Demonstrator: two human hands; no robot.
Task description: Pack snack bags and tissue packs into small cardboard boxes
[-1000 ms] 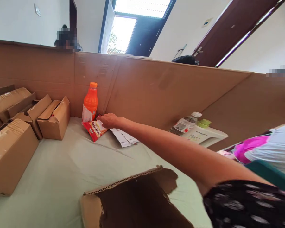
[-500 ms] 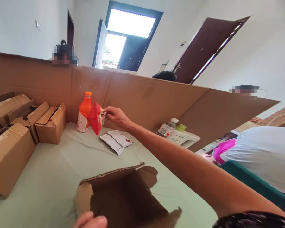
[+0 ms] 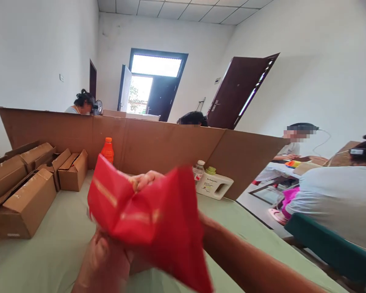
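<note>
A large red packet [image 3: 140, 219] fills the near middle of the view, creased and slightly smeared by motion. My right hand [image 3: 148, 180] grips its upper edge from the far side, fingers bent over it. Below the packet's left part is my left hand [image 3: 99, 252], closed, its curled fingers against the lower edge and partly hidden. Behind the packet, an orange bottle [image 3: 108, 150] stands by the cardboard partition. Only a small brown piece of the cardboard box [image 3: 140, 264] shows beneath the packet.
Several cardboard boxes [image 3: 38, 199] stand at the left on the green tablecloth [image 3: 61, 228]. A white jug [image 3: 215, 185] and a clear bottle [image 3: 199, 171] are by the cardboard partition [image 3: 167, 142]. At right, a person sits on a green chair [image 3: 329, 240]; others are beyond the partition.
My right hand has brought the red packet from beside the orange bottle toward me. My left hand has left the box's edge and is now at the packet. The view has tilted up.
</note>
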